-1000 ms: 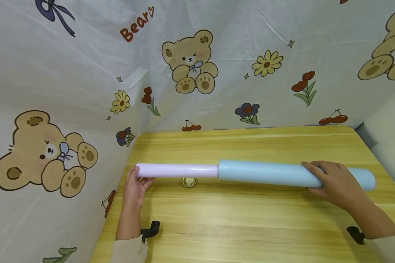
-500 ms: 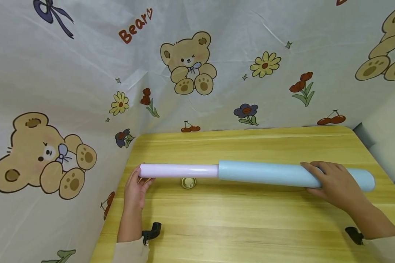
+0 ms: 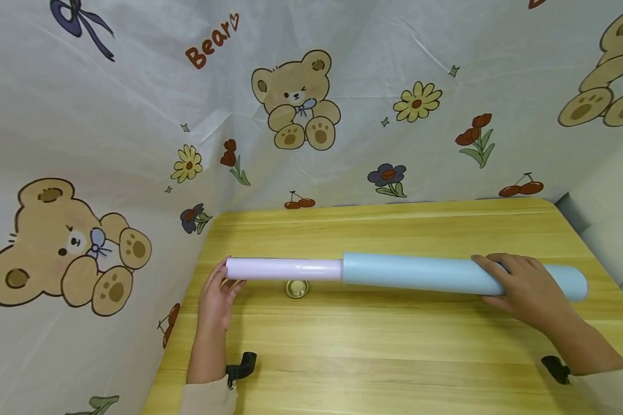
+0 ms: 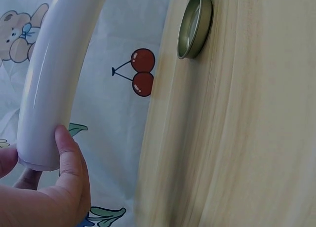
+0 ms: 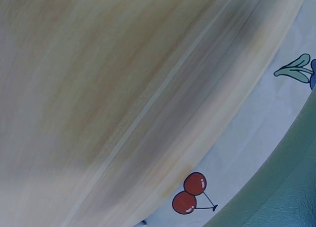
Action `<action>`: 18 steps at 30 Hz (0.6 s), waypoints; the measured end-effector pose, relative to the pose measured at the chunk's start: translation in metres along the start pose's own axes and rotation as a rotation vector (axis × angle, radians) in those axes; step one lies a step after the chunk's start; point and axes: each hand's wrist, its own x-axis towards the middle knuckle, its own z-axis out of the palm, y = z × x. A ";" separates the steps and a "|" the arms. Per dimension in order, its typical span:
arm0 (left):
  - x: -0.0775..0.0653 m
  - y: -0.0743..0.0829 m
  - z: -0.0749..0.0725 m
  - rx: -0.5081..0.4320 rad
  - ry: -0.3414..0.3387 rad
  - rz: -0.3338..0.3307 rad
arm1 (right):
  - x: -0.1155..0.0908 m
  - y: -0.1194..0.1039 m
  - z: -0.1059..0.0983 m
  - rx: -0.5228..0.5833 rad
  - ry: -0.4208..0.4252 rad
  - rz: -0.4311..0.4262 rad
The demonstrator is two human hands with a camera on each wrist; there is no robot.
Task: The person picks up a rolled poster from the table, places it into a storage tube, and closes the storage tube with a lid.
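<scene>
A slim lilac tube (image 3: 282,268) and a thicker light blue tube (image 3: 410,272) lie end to end in one line, the lilac one running into the blue one's left end. My left hand (image 3: 217,300) holds the lilac tube's outer end; in the left wrist view, thumb and fingers (image 4: 69,160) are around the pale tube (image 4: 57,84) at its rim. Over the blue tube, near its rounded right end, my right hand (image 3: 526,291) grips from above. The right wrist view shows only a textured blue-green strip of it (image 5: 286,187); that hand is hidden there.
Below the lilac tube, a small round gold metal lid (image 3: 297,289) lies on the wooden table (image 3: 374,357). A white bear-print cloth (image 3: 353,167) hangs behind and to the left. Black wrist mounts (image 3: 241,366) stick out at both cuffs.
My left hand has moved slightly right, and less of the lilac tube shows outside the blue one. The right hand and blue tube stay nearly in place.
</scene>
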 end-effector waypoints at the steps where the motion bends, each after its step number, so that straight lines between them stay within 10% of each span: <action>1: 0.000 0.000 0.000 0.003 -0.002 -0.001 | 0.001 -0.001 0.000 0.002 0.000 0.000; 18: -0.003 -0.005 0.005 0.061 -0.025 -0.016 | 0.002 -0.002 0.002 0.002 -0.024 -0.007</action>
